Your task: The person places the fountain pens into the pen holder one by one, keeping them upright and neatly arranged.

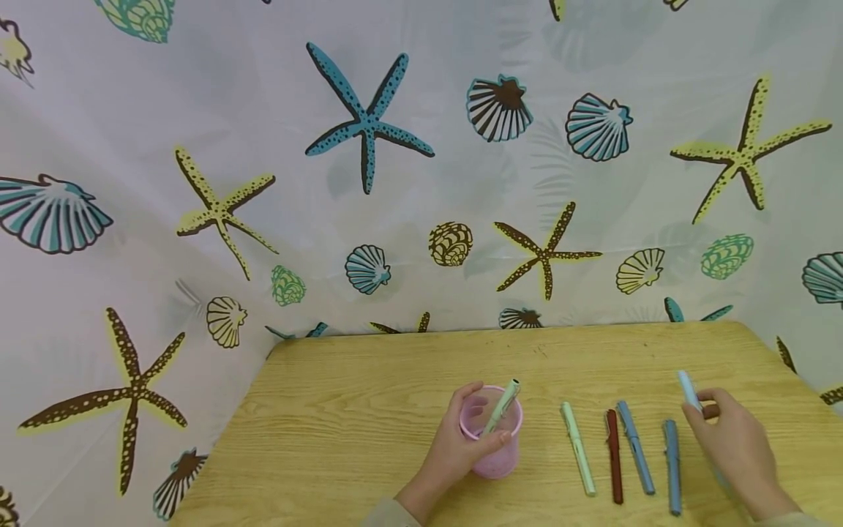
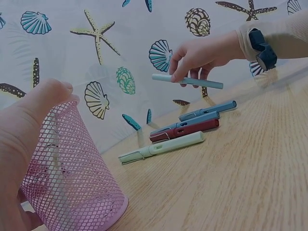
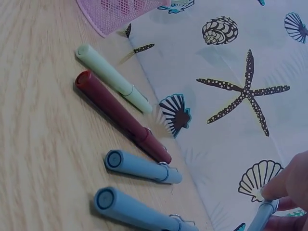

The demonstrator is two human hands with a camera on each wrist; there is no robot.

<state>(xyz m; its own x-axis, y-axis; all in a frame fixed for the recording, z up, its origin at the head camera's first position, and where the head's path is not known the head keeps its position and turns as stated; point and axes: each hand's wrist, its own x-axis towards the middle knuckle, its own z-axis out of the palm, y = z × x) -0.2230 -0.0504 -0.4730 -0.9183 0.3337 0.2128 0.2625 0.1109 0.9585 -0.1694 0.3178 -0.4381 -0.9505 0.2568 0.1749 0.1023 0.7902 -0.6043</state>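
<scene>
My left hand (image 1: 448,448) grips a pink mesh pen cup (image 1: 495,464), fingers round its far side and thumb along the near rim. A pale green pen (image 1: 503,405) leans inside the cup, its upper end sticking out over the rim. Off to the right, my right hand (image 1: 737,445) pinches a light blue pen (image 2: 202,83) between thumb and fingers. The left wrist view has this pen raised over the table, lying nearly level. Left of that hand, a light green pen (image 1: 578,450), a dark red pen (image 1: 615,457) and two blue pens (image 1: 636,448) lie side by side.
The wooden table (image 1: 342,410) ends at a hanging white cloth (image 1: 448,176) printed with shells and starfish, which also closes in both sides. A dark wristband (image 2: 262,48) sits on the right wrist.
</scene>
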